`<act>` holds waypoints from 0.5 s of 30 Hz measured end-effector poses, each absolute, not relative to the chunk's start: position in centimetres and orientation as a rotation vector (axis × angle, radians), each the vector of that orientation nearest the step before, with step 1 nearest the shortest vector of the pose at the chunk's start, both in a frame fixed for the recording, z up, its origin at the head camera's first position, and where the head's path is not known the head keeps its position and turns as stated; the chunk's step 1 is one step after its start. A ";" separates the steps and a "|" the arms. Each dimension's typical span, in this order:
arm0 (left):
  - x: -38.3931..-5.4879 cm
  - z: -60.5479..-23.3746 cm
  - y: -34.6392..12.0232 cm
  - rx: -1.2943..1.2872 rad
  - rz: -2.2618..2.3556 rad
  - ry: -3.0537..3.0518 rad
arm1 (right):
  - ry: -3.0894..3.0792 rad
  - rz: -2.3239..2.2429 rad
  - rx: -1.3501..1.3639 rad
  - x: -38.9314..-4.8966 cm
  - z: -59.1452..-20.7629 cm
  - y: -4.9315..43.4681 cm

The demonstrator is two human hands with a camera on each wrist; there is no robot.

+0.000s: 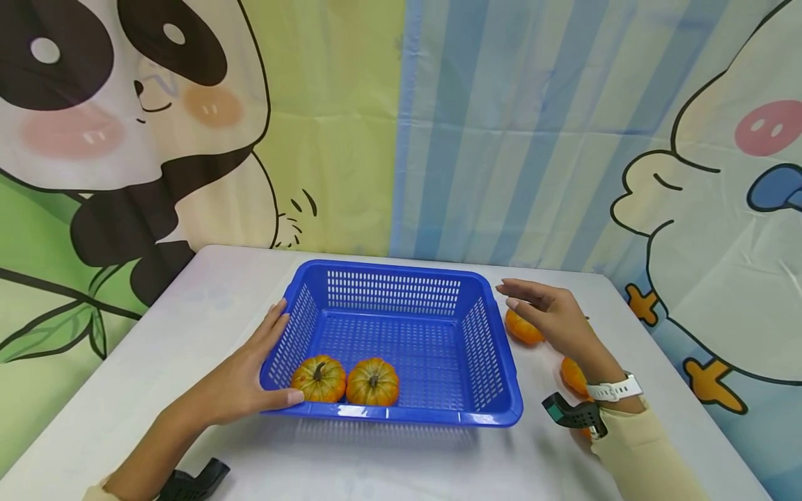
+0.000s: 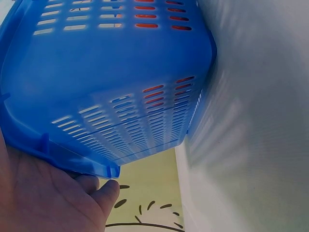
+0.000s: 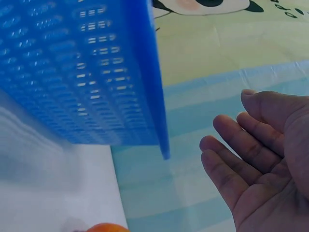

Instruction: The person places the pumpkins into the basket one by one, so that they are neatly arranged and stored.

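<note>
A blue plastic basket (image 1: 401, 414) with slotted walls stands on the white table. Two small orange-and-green pumpkins lie in its near left corner, a left pumpkin (image 1: 319, 380) beside a right pumpkin (image 1: 373, 382). My left hand (image 1: 241, 379) rests against the basket's left end, thumb over the near rim, fingers extended along the left rim. From the left wrist, the palm is seen at the rim. My right hand (image 1: 554, 316) hovers just right of the basket, apart from it, with loosely bent fingers and nothing held. Below that hand is an orange pumpkin (image 1: 523, 328), partly hidden.
Another orange pumpkin (image 1: 573, 378) lies farther right on the table (image 1: 250, 452), partly covered by the right wrist, with a bit of orange below it. Behind the table hangs a cartoon-printed curtain (image 1: 338, 132). Wrist cameras are strapped to both arms.
</note>
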State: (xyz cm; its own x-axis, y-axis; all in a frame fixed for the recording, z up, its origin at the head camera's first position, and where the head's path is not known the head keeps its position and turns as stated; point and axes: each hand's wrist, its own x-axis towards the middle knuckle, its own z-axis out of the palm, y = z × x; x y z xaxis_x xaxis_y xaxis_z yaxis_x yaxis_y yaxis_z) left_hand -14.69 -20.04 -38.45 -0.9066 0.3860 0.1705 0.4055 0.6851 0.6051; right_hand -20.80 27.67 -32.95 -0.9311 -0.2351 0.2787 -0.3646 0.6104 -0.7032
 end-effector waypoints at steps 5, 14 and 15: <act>-14.7 -38.4 -20.0 -0.670 -1.036 -2.858 | -2.666 1.260 0.420 -21.0 -33.6 28.4; -14.7 -38.3 -19.9 -0.662 -1.042 -2.863 | -2.652 1.251 0.263 -21.5 -35.0 29.8; -14.7 -38.3 -20.0 -0.662 -1.045 -2.863 | -2.654 1.243 0.249 -21.5 -35.2 30.0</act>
